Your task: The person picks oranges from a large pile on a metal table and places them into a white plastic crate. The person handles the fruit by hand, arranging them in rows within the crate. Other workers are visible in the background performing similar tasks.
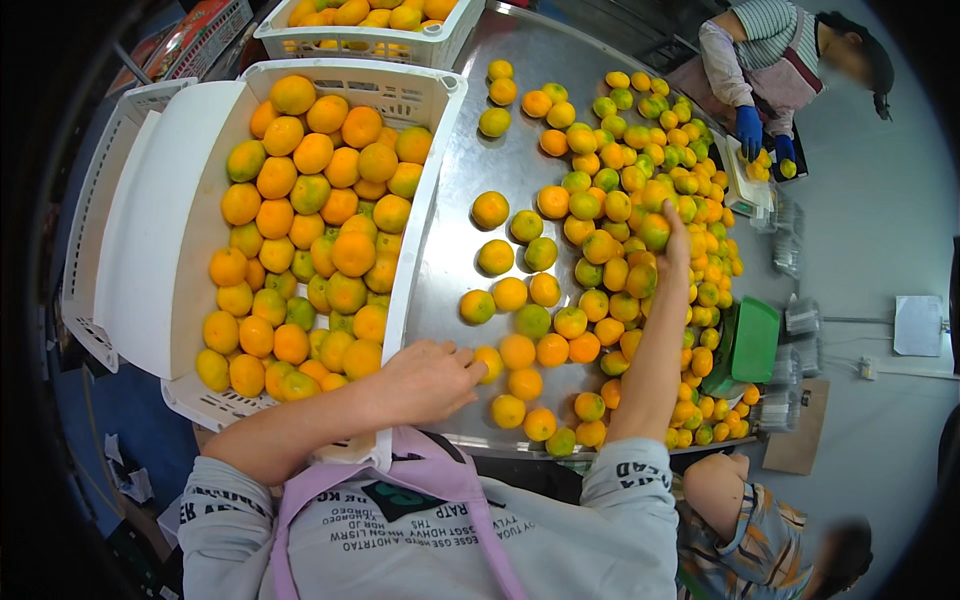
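Many orange and green-tinged mandarins [553,349] lie loose on a stainless steel table [442,277], packed most densely at the right. My left hand [431,381] is over the table's near left part, beside the crate wall, its fingertips at a yellow-orange mandarin [488,364]; whether it grips it I cannot tell. My right arm reaches across the pile, and my right hand [675,241] has its fingers around a green-orange mandarin [654,232], with another mandarin [655,195] at its fingertips. A white plastic crate [431,202] full of mandarins stands at the left, its white liner folded outward.
Another filled crate [360,46] stands behind. A green plastic container [754,341] sits at the table's right side. Across the table, a person in blue gloves [748,131] handles mandarins near a scale [742,180]. Another person [742,525] is close by at the lower right.
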`<state>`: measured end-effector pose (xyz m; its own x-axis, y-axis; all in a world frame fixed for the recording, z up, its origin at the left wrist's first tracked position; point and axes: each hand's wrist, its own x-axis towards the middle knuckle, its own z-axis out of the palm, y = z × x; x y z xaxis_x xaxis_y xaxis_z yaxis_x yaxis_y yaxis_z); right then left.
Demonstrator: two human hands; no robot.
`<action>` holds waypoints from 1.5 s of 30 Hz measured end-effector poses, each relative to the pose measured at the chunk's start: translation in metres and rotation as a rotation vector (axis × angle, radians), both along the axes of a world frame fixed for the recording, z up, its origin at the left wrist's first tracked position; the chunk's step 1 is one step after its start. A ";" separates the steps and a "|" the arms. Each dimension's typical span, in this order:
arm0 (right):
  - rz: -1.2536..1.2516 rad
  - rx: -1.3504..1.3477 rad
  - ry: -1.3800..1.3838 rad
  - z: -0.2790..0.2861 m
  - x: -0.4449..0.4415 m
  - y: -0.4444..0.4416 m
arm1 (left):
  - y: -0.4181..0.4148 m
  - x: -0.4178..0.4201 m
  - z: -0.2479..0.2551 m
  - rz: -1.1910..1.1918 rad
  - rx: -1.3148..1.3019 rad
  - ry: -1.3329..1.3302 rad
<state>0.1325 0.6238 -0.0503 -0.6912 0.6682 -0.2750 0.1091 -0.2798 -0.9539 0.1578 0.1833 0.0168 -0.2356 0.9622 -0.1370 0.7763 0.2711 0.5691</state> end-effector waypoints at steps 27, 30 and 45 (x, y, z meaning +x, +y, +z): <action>0.773 1.248 -0.446 -0.067 0.081 -0.190 | -0.003 0.002 -0.004 -0.002 0.026 0.026; 0.763 1.146 -0.431 -0.062 0.078 -0.192 | -0.004 0.002 -0.006 0.002 0.054 0.041; 0.063 0.530 -0.281 0.018 -0.023 -0.027 | -0.001 -0.001 0.003 0.003 0.005 -0.020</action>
<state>0.1091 0.5970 -0.0322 -0.6830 0.7244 -0.0937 0.3781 0.2409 -0.8938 0.1569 0.1824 0.0194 -0.2352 0.9623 -0.1367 0.7640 0.2700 0.5860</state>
